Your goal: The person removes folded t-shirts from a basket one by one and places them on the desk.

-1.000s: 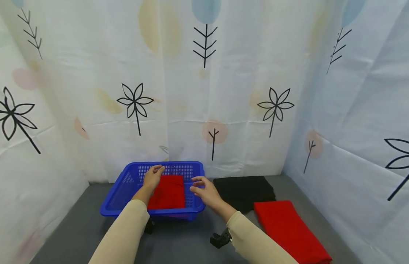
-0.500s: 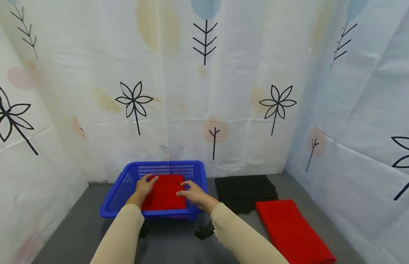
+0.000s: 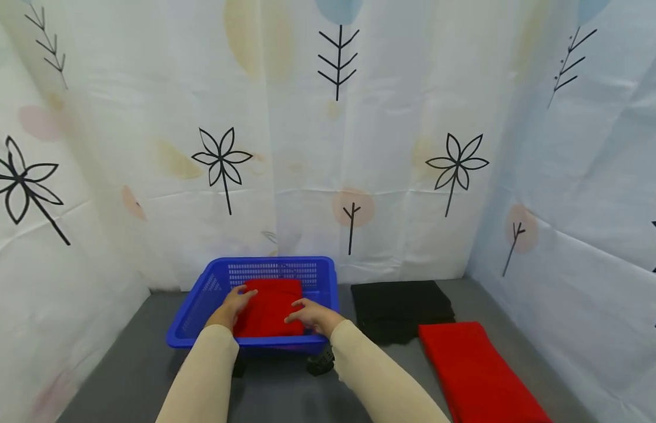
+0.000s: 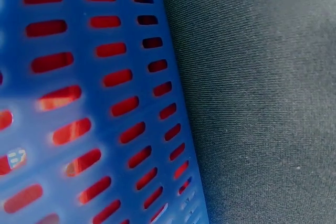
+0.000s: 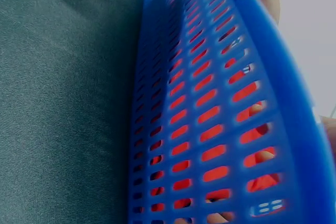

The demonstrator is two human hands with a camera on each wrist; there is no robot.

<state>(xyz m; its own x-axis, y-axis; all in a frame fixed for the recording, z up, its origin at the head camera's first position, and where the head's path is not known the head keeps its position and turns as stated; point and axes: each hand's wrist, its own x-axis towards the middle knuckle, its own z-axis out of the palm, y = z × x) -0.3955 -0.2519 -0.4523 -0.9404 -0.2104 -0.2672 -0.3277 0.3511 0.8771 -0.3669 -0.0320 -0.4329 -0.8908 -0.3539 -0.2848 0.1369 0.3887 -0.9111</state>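
Observation:
A folded red cloth [image 3: 270, 305] lies in a blue plastic basket [image 3: 201, 342]. My left hand [image 3: 231, 308] is over the cloth's left side, its thumb and fingers spread apart. At the right side, my right hand [image 3: 313, 317] reaches over the front rim, its fingers bent loosely and fingertips right at the cloth's edge. The left wrist view is filled by the slotted basket wall [image 4: 105, 129], with red showing through. Through the slots of the basket wall [image 5: 199, 103] in the right wrist view, bits of fingers appear against red.
Right of the basket, a folded black cloth [image 3: 402, 308] lies on the grey table [image 3: 121, 376]. In front of it is another folded red cloth [image 3: 481, 370]. A white printed curtain [image 3: 307, 235] stands close behind the basket, with more on both sides.
Both hands have come down from above the basket to the cloth's sides, the right one moving left and lower. Over the last half second they have barely moved.

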